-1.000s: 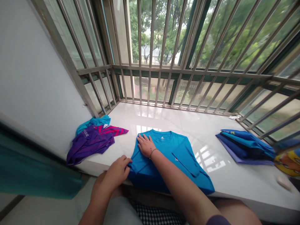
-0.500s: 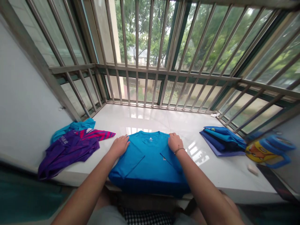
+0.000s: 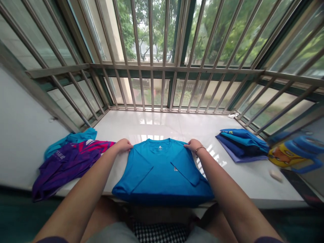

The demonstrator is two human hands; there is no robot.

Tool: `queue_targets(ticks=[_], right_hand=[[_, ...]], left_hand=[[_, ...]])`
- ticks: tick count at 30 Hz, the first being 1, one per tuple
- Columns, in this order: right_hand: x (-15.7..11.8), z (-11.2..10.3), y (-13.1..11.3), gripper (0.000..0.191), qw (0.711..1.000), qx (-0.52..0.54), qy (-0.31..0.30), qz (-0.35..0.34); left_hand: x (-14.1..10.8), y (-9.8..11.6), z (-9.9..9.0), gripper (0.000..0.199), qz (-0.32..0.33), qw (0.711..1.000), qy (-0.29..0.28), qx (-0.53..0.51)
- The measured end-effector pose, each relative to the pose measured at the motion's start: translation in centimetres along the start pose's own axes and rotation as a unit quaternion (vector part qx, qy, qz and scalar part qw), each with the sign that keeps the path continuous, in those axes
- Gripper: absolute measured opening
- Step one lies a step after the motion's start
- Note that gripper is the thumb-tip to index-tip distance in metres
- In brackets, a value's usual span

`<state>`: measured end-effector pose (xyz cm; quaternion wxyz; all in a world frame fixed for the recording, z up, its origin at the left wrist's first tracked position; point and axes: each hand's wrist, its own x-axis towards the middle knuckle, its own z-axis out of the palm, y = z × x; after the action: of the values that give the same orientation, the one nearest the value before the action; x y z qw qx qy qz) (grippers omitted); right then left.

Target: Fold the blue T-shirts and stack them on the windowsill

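Observation:
A bright blue T-shirt (image 3: 162,177) lies face up on the white tiled sill (image 3: 157,125), its sides folded in toward the middle and its collar at the far end. My left hand (image 3: 123,145) rests on the shirt's left shoulder edge. My right hand (image 3: 193,145) lies flat on the right shoulder, with a thin bracelet on that wrist. Neither hand lifts the cloth. To the left of my left hand, a crumpled purple shirt with pink stripes (image 3: 67,165) lies over a teal garment (image 3: 68,143).
A stack of folded blue clothes (image 3: 240,145) sits on the sill at the right. Beyond it are a yellow and blue bag (image 3: 291,155) and a small white object (image 3: 275,174). Metal window bars (image 3: 152,84) run along the far side, and a wall stands at the left.
Both hands have slid up to the shirt's shoulders, and the left has moved slightly outward. The view has tilted, shifting the sill lower and the side items outward. The shirt lies smooth.

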<state>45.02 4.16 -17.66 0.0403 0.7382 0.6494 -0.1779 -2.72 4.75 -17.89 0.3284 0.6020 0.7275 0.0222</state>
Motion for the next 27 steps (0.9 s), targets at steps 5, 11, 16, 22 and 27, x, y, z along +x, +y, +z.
queue_targets(ticks=[5,11,16,22,27], right_hand=[[1.3,0.0,1.0,0.027,0.999,0.007,0.030,0.024],[3.3,-2.8,-0.3,0.030,0.990,0.025,0.128,0.060],[1.6,-6.8,-0.4,0.029,0.975,0.046,0.214,0.049],[-9.0,-2.7,3.9,0.020,0.946,0.110,0.301,-0.054],[-18.0,7.7,8.1,0.026,0.950,0.093,0.237,-0.179]], left_hand=[[0.9,0.4,0.3,0.024,-0.046,0.989,-0.019,-0.138],[3.3,4.4,-0.8,0.035,-0.003,0.950,0.060,-0.305],[2.7,7.0,-2.4,0.034,0.083,0.909,0.131,-0.386],[-5.0,-1.0,0.7,0.048,0.234,0.923,0.185,-0.244],[-12.2,-9.5,6.1,0.033,0.279,0.945,0.164,-0.040]])
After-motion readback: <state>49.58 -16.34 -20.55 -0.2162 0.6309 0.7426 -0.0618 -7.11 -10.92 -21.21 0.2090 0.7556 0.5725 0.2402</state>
